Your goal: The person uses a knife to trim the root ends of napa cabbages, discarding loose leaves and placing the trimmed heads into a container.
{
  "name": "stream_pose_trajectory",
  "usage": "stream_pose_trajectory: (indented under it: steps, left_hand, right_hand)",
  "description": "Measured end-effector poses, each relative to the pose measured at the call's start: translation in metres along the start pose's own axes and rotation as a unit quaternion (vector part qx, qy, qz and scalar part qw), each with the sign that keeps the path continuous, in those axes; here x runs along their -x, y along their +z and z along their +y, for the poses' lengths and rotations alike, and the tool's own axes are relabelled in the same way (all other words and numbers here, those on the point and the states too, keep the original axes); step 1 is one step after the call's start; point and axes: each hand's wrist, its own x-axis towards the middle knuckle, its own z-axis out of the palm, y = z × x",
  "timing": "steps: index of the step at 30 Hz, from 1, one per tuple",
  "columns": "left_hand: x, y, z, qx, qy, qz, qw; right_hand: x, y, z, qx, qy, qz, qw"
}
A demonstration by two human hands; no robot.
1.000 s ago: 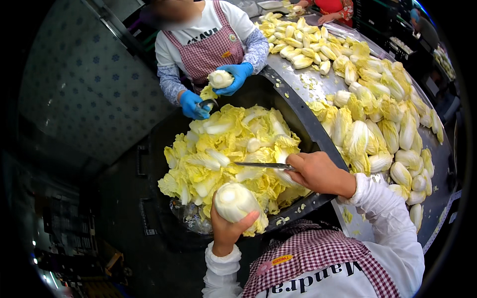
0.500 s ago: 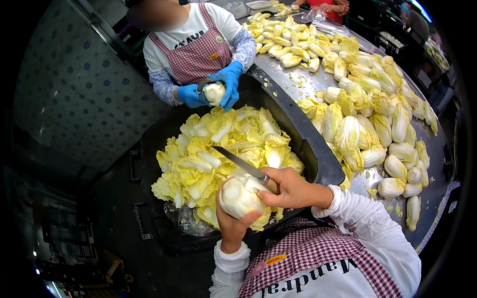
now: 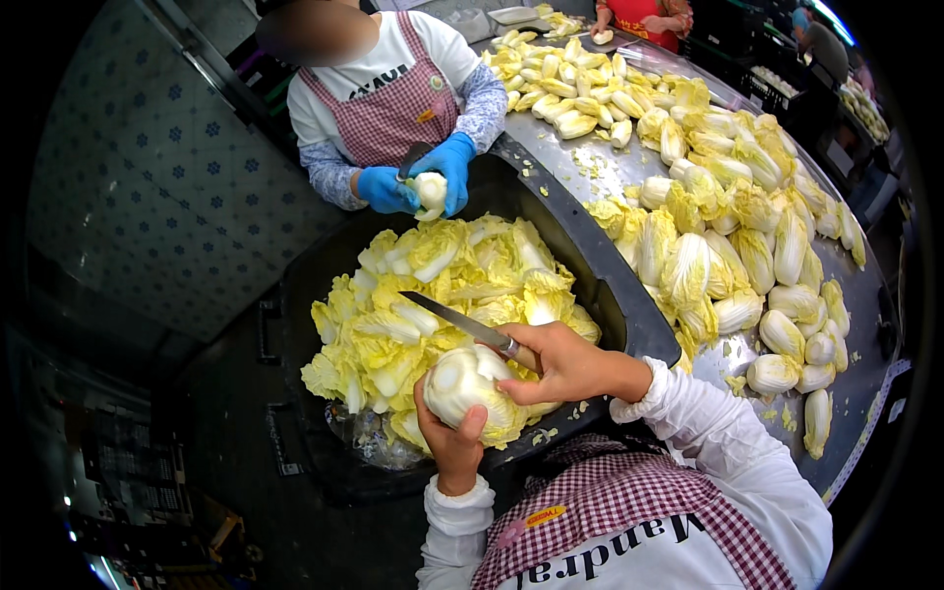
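My left hand [image 3: 452,438] is closed around the lower left side of a napa cabbage [image 3: 467,388], whose pale cut base faces up. In my right hand [image 3: 565,364] is a knife [image 3: 457,320] with a wooden handle, its blade pointing up and left above the leaves. The right thumb rests at the side of the cabbage; the blade is apart from its base. Below both hands, a black bin [image 3: 610,295] holds a heap of loose yellow and white cabbage leaves [image 3: 433,265].
A co-worker in blue gloves [image 3: 442,172] trims another cabbage across the bin. On the right, a metal table [image 3: 590,162] carries many napa cabbages [image 3: 688,265] and leaf scraps. Another person in red [image 3: 639,15] stands at its far end. Clear plastic [image 3: 379,438] lies at the bin's near left.
My hands have shifted slightly left, and the cabbage has turned a little, showing more of its leafy side. The knife has moved left with my right hand. The co-worker's cabbage has turned.
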Motion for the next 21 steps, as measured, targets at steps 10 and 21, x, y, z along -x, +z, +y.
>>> stream_pose_trajectory:
  steps: [10,21]
  left_hand:
    - [-0.012,-0.011,-0.015,-0.087,0.033,-0.031,0.995]
    - [0.000,0.006,-0.006,-0.162,0.073,-0.001,0.984]
  right_hand:
    - [-0.006,0.030,0.025,-0.056,-0.033,0.159,0.985]
    - [-0.004,0.019,0.009,0.009,-0.037,0.103,0.994]
